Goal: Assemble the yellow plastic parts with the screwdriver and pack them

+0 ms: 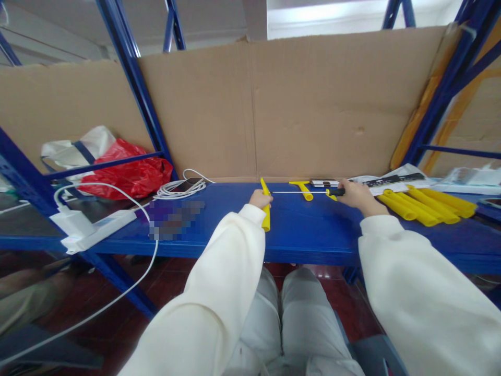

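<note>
1. The blue shelf [297, 235] stretches across in front of you, under both hands.
2. At your right, yellow tubes [425, 208] slant across it; behind them, a white sheet [409, 174] carries print too blurred to read.
3. Your right hand [357, 197] grips a screwdriver [287, 192] by its partly covered dark handle; its long axis runs sideways, shaft pointing left.
4. Your left hand's [260, 199] fingers wrap a yellow piece [266, 220], long axis running away from you; you cannot tell whether the shaft touches it.
5. 1 T-shaped piece [304, 186] lies near the shaft.
</note>
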{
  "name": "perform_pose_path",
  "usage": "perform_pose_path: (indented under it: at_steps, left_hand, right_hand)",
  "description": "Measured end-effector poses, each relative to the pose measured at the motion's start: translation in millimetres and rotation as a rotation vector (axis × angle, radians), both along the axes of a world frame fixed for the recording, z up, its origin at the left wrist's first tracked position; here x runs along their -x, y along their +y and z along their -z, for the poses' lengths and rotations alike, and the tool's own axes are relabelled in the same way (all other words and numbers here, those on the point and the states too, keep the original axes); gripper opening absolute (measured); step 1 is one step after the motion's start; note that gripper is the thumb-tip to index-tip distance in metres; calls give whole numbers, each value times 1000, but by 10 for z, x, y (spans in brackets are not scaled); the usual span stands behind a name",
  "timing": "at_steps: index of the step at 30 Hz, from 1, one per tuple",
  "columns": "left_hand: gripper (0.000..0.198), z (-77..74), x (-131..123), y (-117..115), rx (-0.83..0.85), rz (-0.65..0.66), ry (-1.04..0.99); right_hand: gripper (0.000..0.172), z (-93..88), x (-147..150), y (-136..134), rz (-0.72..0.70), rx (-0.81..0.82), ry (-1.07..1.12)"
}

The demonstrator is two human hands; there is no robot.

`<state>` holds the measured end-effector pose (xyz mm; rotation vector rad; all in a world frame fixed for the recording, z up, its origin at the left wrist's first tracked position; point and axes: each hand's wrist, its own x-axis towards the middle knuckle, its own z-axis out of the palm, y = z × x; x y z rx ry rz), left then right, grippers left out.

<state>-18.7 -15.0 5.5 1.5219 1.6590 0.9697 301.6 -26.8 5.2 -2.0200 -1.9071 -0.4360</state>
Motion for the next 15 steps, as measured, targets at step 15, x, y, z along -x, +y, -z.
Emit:
perform_pose_path:
  at_steps: [15]
  left_hand:
    - [17, -25, -17, -40, -1, 28, -26]
  right_hand:
    - [27, 0, -8, -21, 36, -61, 72]
